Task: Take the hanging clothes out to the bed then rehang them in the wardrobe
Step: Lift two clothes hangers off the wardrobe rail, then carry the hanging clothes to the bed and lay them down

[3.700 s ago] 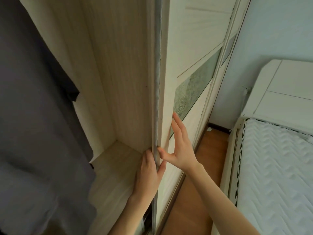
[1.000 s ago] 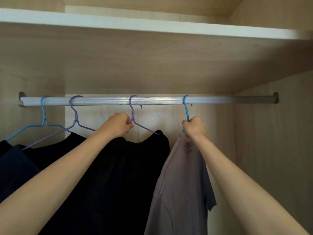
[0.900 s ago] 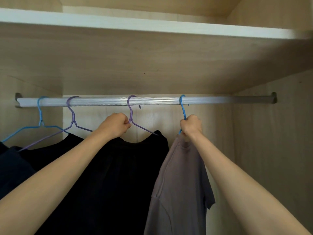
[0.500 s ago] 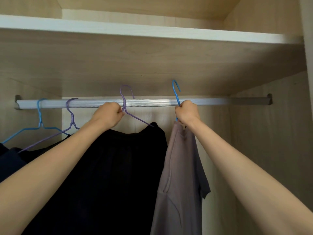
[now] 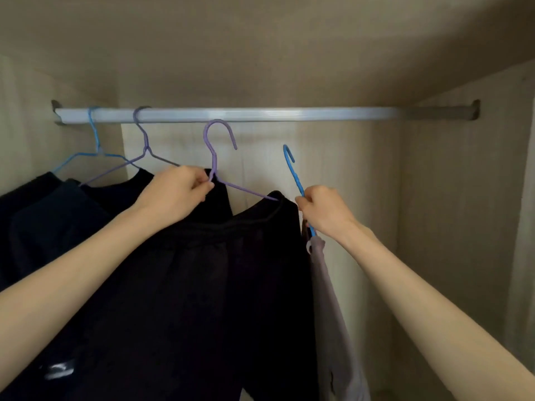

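Now clear of the rail: purple hanger pinched in left hand, blue hanger gripped in right hand, ready for carrying bedward.

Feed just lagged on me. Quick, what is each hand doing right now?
Left hand: closed on the purple hanger carrying the black garment, hook off the rail.
Right hand: closed on the blue hanger, also unhooked.

pale wood-grain back panel, side wall, shelf underside above; dim light.
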